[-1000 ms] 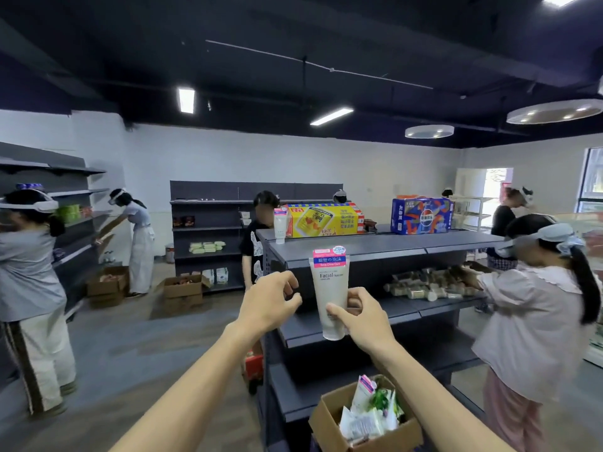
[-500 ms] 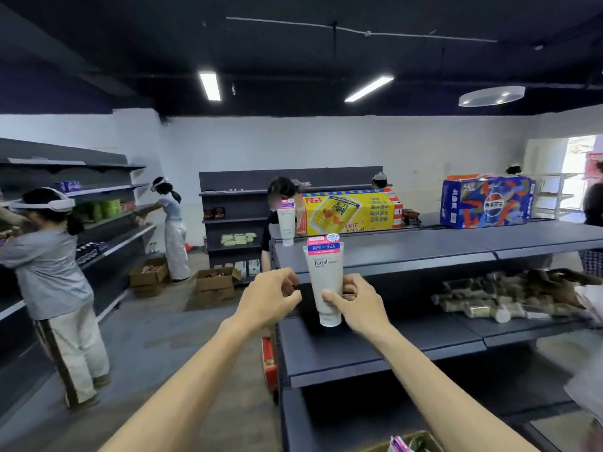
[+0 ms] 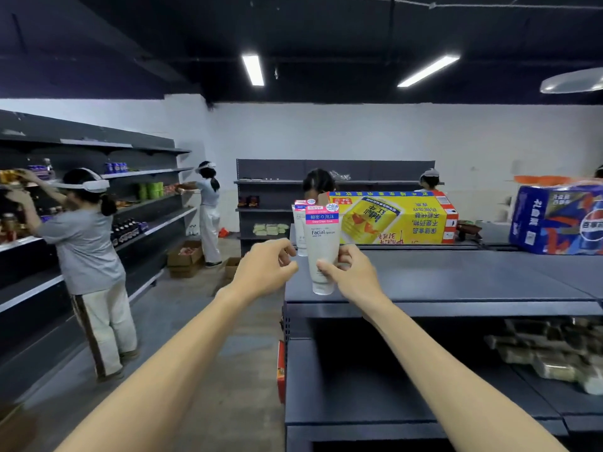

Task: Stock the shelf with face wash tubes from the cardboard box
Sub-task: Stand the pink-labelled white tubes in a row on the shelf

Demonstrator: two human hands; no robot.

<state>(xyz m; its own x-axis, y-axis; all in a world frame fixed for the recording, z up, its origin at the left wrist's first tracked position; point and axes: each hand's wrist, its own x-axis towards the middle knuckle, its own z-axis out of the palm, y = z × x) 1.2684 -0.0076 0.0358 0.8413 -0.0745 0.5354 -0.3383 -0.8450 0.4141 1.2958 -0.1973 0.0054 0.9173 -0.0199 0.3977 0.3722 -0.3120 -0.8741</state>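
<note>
Holding a face wash tube [image 3: 321, 249] upright over the top shelf [image 3: 456, 275], cap end down, the right hand [image 3: 354, 275] pinches the tube's lower half between thumb and curled fingers. The cap is at or just above the shelf top near the front edge; contact cannot be confirmed. Label faces the camera: pink and blue band, "Facial" printed below.

Left hand [image 3: 266, 267] sits just left of the tube, fingers curled in, tips near the tube's side. Whether it touches the held tube cannot be told.

A second tube [image 3: 299, 230] stands upright on the same shelf top, directly behind and slightly left of the held one, partly hidden by it.

Further back on the shelf top: a yellow carton [image 3: 391, 218] with printing upside down, and a blue carton [image 3: 558, 218] at the right edge of view.

The lower shelf [image 3: 352, 380] under the hands is dark. To its right lies a pile of wrapped packs [image 3: 548, 350].

The cardboard box of tubes is out of view.

Surroundings: a person in a grey shirt [image 3: 83, 252] at left reaches up to the wall shelving [image 3: 153, 203]. Another person in white [image 3: 207, 210] works further along it. Two cardboard boxes [image 3: 184, 257] sit on the floor near that person.
</note>
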